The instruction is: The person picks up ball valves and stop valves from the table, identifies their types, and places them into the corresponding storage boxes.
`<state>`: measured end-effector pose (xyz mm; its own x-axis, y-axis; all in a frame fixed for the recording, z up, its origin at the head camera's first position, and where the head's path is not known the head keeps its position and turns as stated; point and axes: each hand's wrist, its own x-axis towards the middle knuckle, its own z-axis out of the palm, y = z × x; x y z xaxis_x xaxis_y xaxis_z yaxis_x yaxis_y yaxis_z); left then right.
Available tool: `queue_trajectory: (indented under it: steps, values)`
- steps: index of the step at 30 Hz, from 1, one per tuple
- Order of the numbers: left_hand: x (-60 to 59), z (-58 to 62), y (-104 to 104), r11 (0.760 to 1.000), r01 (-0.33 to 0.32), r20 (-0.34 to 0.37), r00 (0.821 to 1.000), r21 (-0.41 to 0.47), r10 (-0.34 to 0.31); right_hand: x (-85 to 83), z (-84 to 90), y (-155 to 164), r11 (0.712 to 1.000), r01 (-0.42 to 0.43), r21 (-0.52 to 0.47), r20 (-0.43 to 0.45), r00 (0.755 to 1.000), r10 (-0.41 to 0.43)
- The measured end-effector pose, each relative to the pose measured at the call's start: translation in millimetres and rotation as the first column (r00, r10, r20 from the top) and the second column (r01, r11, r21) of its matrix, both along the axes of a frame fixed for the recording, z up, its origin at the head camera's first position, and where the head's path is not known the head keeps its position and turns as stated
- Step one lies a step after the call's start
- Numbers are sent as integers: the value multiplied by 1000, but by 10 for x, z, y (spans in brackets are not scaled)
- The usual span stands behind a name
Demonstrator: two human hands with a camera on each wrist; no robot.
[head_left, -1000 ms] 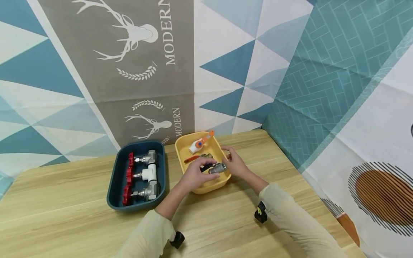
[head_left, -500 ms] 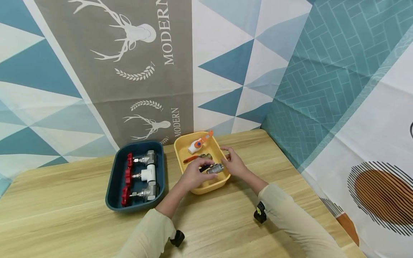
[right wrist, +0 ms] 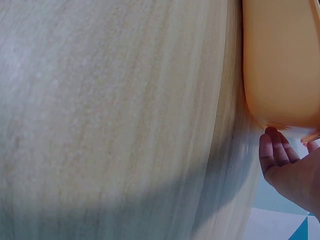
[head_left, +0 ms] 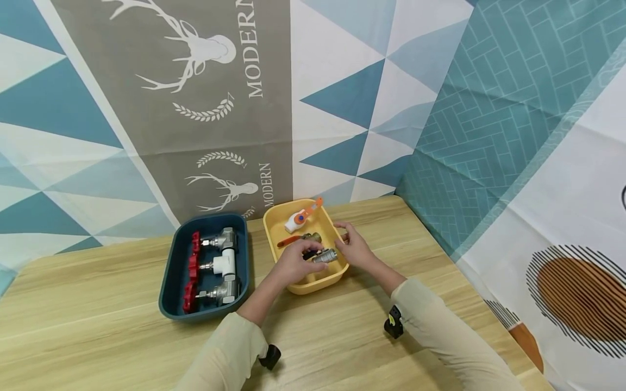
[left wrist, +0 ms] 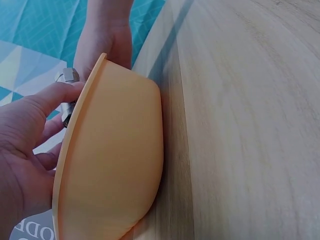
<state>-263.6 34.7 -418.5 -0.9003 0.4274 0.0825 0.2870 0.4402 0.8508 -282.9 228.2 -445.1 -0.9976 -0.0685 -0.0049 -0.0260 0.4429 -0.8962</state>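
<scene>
My left hand reaches into a yellow tray and grips a silver metal valve with curled fingers. In the left wrist view the fingers close on the valve's metal end just over the tray's rim. My right hand holds the tray's right rim. Its curled fingers lie against the tray's outer wall. Whether its thumb touches the valve is hidden.
The yellow tray also holds a white valve with an orange handle and a brass valve with a red lever. A dark blue tray to the left holds three red-handled valves. Patterned cloth walls stand behind and right of the wooden table.
My left hand has drawn the silver valve slightly left and deeper into the yellow tray. The right hand has stayed at the rim.
</scene>
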Motion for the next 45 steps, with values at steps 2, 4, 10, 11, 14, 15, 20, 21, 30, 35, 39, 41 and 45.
queue_trajectory:
  steps: [2, 4, 10, 11, 14, 15, 20, 21, 30, 35, 39, 41, 45]
  values:
    - [-5, -1, 5, 1000, 1, 2, 1000, -9, -1, 0, 2, 0, 1000, -3, 7, -2, 1000, 3]
    - [-13, -2, 11, 1000, 1, 2, 1000, -22, -1, -1, 3, -1, 1000, -2, 13, -2, 1000, 2]
    - [-37, 15, 24, 997, -17, 22, 1000, -76, 19, -3, 18, -9, 999, 1, 35, -11, 1000, -1]
    - [-44, 17, 27, 996, -21, 28, 999, -83, 23, -4, 20, -9, 999, 1, 36, -12, 1000, -1]
    - [-65, 22, 33, 994, -28, 51, 998, -104, 34, -10, 21, -7, 999, 1, 38, -7, 1000, -1]
    - [-74, 19, 35, 993, -29, 53, 998, -111, 35, -12, 21, -7, 999, 0, 38, -6, 1000, 0]
    - [-104, -4, 58, 993, -33, 74, 996, -117, 42, -19, 17, -3, 999, -7, 39, -7, 1000, 8]
    - [-110, -13, 64, 993, -33, 71, 997, -117, 42, -18, 18, -2, 999, -8, 38, -7, 1000, 8]
    - [-144, -60, 121, 989, -52, 81, 995, -139, 64, -6, 33, -8, 999, -2, 36, -6, 1000, 3]
    - [-162, -92, 144, 986, -55, 93, 993, -159, 71, 1, 31, -16, 1000, 8, 30, -5, 1000, -8]
    - [-167, -102, 153, 983, -56, 108, 991, -175, 75, 9, 34, -21, 1000, 8, 20, -3, 1000, -8]
    - [-167, -105, 157, 981, -52, 105, 992, -186, 72, 13, 34, -20, 1000, 7, 19, 1, 1000, -7]
    - [-181, -118, 171, 977, -54, 102, 992, -206, 77, 19, 29, -18, 1000, 10, 19, 7, 1000, -10]
